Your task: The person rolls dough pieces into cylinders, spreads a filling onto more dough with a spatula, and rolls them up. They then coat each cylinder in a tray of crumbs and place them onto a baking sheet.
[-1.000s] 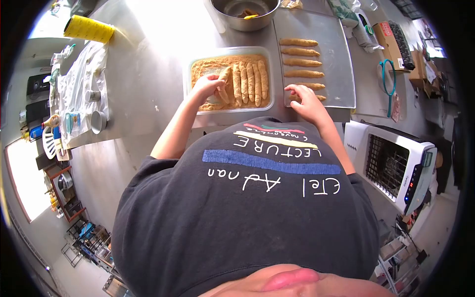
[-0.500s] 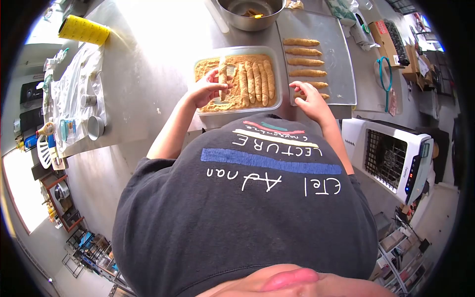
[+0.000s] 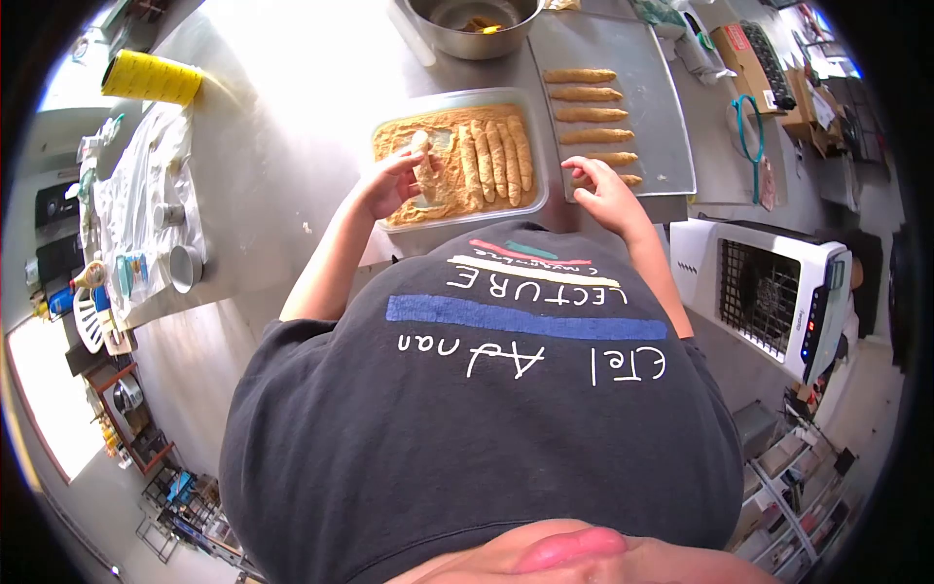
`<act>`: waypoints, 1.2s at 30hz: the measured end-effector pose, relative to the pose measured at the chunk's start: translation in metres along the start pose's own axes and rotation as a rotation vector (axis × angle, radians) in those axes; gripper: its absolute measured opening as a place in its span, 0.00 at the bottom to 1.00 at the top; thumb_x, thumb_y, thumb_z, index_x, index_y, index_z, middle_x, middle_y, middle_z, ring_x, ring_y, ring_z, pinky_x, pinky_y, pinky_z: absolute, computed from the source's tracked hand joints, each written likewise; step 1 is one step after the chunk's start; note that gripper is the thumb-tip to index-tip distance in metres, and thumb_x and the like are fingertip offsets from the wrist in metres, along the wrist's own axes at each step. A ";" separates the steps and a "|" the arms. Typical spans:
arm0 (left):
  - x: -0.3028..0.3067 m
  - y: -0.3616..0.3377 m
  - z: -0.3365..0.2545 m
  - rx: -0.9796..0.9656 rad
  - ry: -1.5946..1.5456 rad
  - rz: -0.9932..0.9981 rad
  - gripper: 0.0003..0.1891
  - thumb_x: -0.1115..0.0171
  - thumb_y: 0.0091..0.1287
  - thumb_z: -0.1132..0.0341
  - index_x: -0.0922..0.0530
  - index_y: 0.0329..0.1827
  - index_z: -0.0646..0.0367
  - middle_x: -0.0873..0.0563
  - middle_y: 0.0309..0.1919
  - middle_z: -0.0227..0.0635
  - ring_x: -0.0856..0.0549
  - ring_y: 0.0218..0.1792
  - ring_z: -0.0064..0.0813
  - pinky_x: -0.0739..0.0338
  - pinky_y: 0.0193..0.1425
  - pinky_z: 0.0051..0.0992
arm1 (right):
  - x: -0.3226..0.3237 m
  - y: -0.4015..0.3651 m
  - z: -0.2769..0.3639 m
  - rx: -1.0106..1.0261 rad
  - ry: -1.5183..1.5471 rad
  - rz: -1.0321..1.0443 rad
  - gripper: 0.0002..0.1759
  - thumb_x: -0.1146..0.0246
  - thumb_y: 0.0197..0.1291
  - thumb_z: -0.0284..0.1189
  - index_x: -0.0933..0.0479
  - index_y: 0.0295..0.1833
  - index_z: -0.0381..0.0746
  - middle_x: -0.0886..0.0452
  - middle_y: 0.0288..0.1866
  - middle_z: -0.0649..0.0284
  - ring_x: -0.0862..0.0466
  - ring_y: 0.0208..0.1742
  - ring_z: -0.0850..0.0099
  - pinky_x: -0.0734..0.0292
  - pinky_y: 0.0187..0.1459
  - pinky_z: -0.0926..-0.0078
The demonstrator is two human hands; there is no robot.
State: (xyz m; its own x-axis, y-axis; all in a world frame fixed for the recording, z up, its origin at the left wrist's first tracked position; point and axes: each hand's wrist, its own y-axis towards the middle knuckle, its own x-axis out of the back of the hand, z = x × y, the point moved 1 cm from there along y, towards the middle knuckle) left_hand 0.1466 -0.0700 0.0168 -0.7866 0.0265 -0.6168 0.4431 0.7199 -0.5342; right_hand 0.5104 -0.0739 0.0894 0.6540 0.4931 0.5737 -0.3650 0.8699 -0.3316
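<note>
A dark charcoal short-sleeved cloth T-shirt (image 3: 467, 438) fills the lower centre of the frame. Its print, upside down, shows white lettering reading "LECTURE", a broad blue stripe, a cream stripe, and red and green strokes. Arms are bare down to the left grip (image 3: 389, 185) and right grip (image 3: 608, 200).

Top left on the steel worktop (image 3: 282, 117), a yellow roll (image 3: 151, 77) lying on its side. Below it, a crumpled white sheet (image 3: 146, 165) with a small cup (image 3: 185, 268) at its near end. At the far edge, a steel bowl (image 3: 474, 24) with orange scraps inside. To the right, a teal loop (image 3: 736, 131), a cardboard box (image 3: 744, 54), and nearer, a white appliance (image 3: 778, 292) with a dark grille front.
</note>
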 end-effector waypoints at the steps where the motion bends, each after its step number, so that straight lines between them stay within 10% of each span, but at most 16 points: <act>1: 0.001 0.001 0.000 0.006 0.004 0.014 0.18 0.40 0.67 0.67 0.31 0.57 0.56 0.18 0.52 0.34 0.19 0.55 0.26 0.22 0.55 0.25 | 0.001 -0.002 0.001 -0.010 -0.003 -0.012 0.25 0.45 0.50 0.24 0.28 0.59 0.43 0.28 0.49 0.59 0.26 0.52 0.69 0.29 0.57 0.72; 21: -0.030 -0.013 0.012 -0.106 -0.017 -0.216 0.21 0.46 0.70 0.66 0.34 0.65 0.55 0.18 0.47 0.38 0.18 0.53 0.32 0.16 0.50 0.31 | 0.095 -0.009 -0.069 0.025 -0.001 -0.084 0.24 0.45 0.52 0.24 0.27 0.58 0.44 0.27 0.47 0.62 0.27 0.45 0.72 0.28 0.51 0.75; 28: -0.090 0.018 -0.024 0.031 0.477 -0.397 0.18 0.46 0.72 0.57 0.30 0.62 0.51 0.20 0.48 0.29 0.19 0.48 0.24 0.22 0.50 0.31 | 0.130 -0.008 -0.102 -0.004 -0.007 -0.070 0.24 0.45 0.52 0.25 0.27 0.58 0.45 0.26 0.48 0.61 0.26 0.46 0.70 0.28 0.52 0.73; 36: -0.200 0.190 -0.097 0.007 0.783 0.016 0.20 0.47 0.72 0.53 0.28 0.61 0.55 0.20 0.45 0.29 0.19 0.45 0.21 0.22 0.48 0.26 | 0.155 0.011 -0.119 0.029 0.010 -0.079 0.24 0.45 0.52 0.26 0.27 0.58 0.45 0.26 0.48 0.60 0.25 0.48 0.68 0.28 0.52 0.72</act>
State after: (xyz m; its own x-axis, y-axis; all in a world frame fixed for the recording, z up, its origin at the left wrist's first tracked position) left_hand 0.3460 0.1287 0.0953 -0.8530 0.5206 -0.0382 0.4579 0.7110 -0.5337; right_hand 0.6863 0.0107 0.0858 0.6877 0.4233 0.5898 -0.3312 0.9059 -0.2640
